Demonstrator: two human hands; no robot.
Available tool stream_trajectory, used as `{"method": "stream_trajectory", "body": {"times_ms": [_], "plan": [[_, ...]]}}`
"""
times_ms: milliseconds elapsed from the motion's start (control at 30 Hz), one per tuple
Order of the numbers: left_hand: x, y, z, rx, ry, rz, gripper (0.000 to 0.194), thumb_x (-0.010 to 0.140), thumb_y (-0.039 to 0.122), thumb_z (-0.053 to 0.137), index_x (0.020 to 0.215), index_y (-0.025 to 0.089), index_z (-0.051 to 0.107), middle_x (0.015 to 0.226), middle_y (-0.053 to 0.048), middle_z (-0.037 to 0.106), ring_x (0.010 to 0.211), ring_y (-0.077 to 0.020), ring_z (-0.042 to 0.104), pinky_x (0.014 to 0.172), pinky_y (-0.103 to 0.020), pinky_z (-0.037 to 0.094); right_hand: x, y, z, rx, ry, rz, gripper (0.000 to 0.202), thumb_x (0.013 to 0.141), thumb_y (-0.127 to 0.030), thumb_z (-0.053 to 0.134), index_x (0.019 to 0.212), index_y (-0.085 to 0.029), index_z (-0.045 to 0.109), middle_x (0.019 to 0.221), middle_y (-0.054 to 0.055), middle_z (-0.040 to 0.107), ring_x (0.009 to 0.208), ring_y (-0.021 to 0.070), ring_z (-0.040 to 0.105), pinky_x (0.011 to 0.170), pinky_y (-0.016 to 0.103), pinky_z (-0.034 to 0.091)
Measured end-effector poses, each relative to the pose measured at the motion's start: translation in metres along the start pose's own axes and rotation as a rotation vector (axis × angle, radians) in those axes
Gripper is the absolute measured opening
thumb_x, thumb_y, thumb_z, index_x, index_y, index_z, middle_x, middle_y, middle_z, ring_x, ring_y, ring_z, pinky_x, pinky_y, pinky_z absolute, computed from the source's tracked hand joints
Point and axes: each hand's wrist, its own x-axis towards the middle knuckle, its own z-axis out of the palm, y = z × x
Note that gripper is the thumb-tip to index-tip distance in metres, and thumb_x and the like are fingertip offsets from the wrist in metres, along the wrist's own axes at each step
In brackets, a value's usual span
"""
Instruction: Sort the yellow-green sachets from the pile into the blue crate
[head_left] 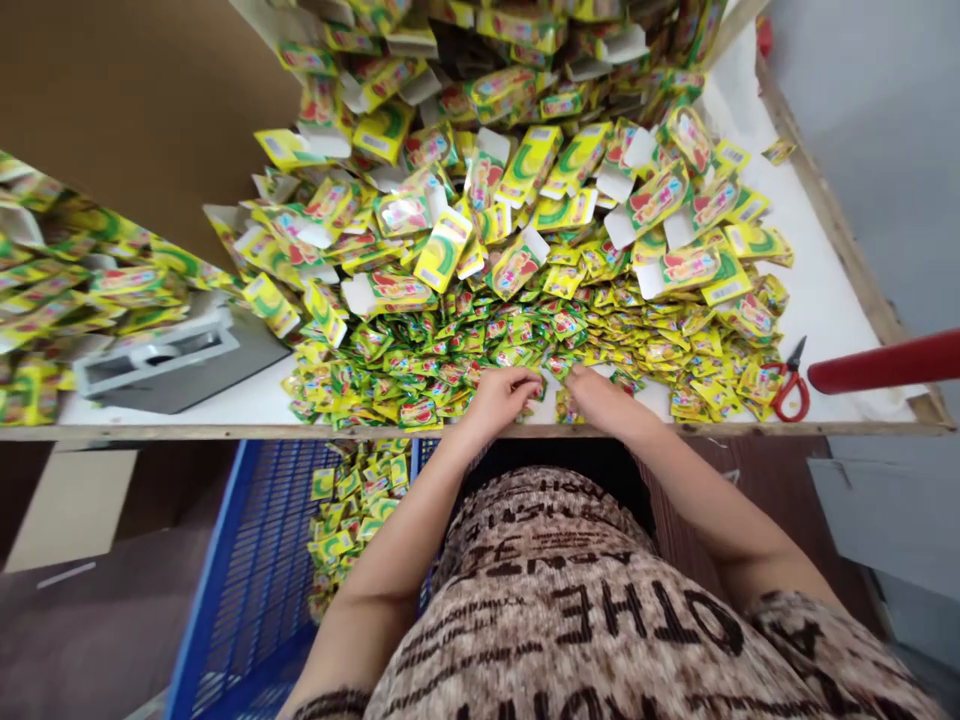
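Note:
My left hand is at the table's front edge, its fingers curled closed on a small candy packet. Just to its right, my right hand reaches in with its fingers together and bent down. Its fingertips are partly hidden against the packets, so what they hold cannot be made out. In front of both hands spreads a heap of small green and yellow packets. Behind the heap, many yellow printed cartons are piled up, several with white flaps standing open.
Red-handled scissors lie at the right, near a red bar. At the left stands a grey box-like holder, with more cartons beyond it. A blue crate below the table holds yellow packets. A wooden rim edges the table.

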Motion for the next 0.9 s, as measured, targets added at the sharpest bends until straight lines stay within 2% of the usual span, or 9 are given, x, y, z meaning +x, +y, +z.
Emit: {"method": "stream_trajectory", "body": {"times_ms": [67, 200, 333, 433, 533, 667, 733, 800, 900], "plan": [[0.020, 0.004, -0.018, 0.101, 0.148, 0.071, 0.015, 0.086, 0.022, 0.059, 0.090, 0.018, 0.073, 0.088, -0.005, 0.075, 0.080, -0.0182, 0.068, 0.078, -0.030, 0.052, -0.004, -0.001, 0.005, -0.031, 0.048, 0.006, 0.015, 0.082, -0.011, 0.058, 0.095, -0.011, 0.064, 0.101, 0.016, 0.062, 0.095, 0.0253, 0.058, 0.081, 0.031, 0.044], [0.083, 0.018, -0.043, 0.414, 0.423, 0.154, 0.021, 0.087, 0.021, 0.058, 0.105, 0.017, 0.067, 0.107, -0.011, 0.070, 0.105, -0.0253, 0.061, 0.095, -0.038, 0.045, -0.009, -0.001, 0.005, -0.016, 0.015, -0.006, 0.014, 0.080, -0.011, 0.060, 0.093, -0.012, 0.063, 0.099, 0.016, 0.063, 0.101, 0.0281, 0.056, 0.083, 0.033, 0.043], [0.143, 0.031, -0.041, 0.622, 0.412, 0.042, 0.035, 0.081, 0.021, 0.068, 0.113, 0.013, 0.058, 0.118, -0.019, 0.061, 0.116, -0.0346, 0.052, 0.099, -0.049, 0.038, -0.021, -0.001, 0.006, 0.155, 0.002, -0.008, 0.029, 0.083, -0.018, 0.061, 0.111, -0.015, 0.056, 0.096, 0.011, 0.066, 0.091, 0.0235, 0.061, 0.077, 0.029, 0.043], [0.161, 0.033, -0.037, 0.611, 0.439, -0.061, 0.032, 0.074, 0.021, 0.075, 0.102, 0.013, 0.061, 0.114, -0.019, 0.059, 0.113, -0.0370, 0.051, 0.095, -0.050, 0.038, -0.031, 0.000, 0.010, 0.246, 0.016, -0.012, 0.020, 0.085, -0.022, 0.061, 0.104, -0.017, 0.058, 0.093, 0.009, 0.067, 0.087, 0.0218, 0.063, 0.074, 0.028, 0.042], [0.145, 0.031, -0.036, 0.421, 0.488, 0.041, 0.014, 0.076, 0.021, 0.073, 0.083, 0.016, 0.062, 0.095, -0.011, 0.062, 0.097, -0.0273, 0.056, 0.085, -0.039, 0.042, -0.037, 0.003, 0.009, 0.378, 0.147, -0.019, 0.008, 0.085, -0.026, 0.063, 0.087, -0.019, 0.060, 0.081, 0.005, 0.066, 0.078, 0.0202, 0.062, 0.070, 0.028, 0.043], [0.079, 0.028, -0.014, 0.069, 0.355, 0.143, 0.012, 0.082, 0.030, 0.067, 0.079, 0.018, 0.064, 0.069, 0.001, 0.056, 0.068, -0.0147, 0.050, 0.066, -0.026, 0.040, -0.035, 0.004, -0.012, 0.812, 0.775, 0.101, 0.020, 0.087, -0.035, 0.062, 0.101, -0.021, 0.060, 0.090, 0.004, 0.067, 0.081, 0.0192, 0.063, 0.073, 0.031, 0.048], [0.043, 0.023, 0.010, -0.077, 0.232, 0.069, 0.015, 0.081, 0.033, 0.067, 0.082, 0.018, 0.066, 0.066, 0.003, 0.056, 0.062, -0.0126, 0.048, 0.060, -0.024, 0.038, -0.029, 0.002, -0.021, 0.993, 0.949, 0.121, 0.025, 0.086, -0.038, 0.062, 0.105, -0.022, 0.059, 0.094, 0.003, 0.067, 0.081, 0.0190, 0.064, 0.073, 0.031, 0.051], [0.016, 0.015, 0.035, -0.195, 0.167, -0.024, 0.017, 0.079, 0.034, 0.069, 0.084, 0.018, 0.066, 0.067, 0.003, 0.058, 0.061, -0.0122, 0.050, 0.059, -0.024, 0.039, -0.022, 0.000, -0.024, 0.988, 0.939, 0.092, 0.023, 0.084, -0.039, 0.064, 0.100, -0.022, 0.061, 0.091, 0.002, 0.067, 0.079, 0.0187, 0.064, 0.072, 0.031, 0.051], [-0.004, 0.003, 0.060, -0.314, 0.163, -0.112, 0.018, 0.079, 0.033, 0.068, 0.087, 0.017, 0.064, 0.071, 0.001, 0.062, 0.065, -0.0133, 0.054, 0.063, -0.025, 0.043, -0.018, -0.002, -0.019, 0.694, 0.795, 0.035, 0.016, 0.084, -0.036, 0.065, 0.088, -0.020, 0.065, 0.084, 0.003, 0.065, 0.081, 0.0193, 0.060, 0.076, 0.031, 0.048]]}}
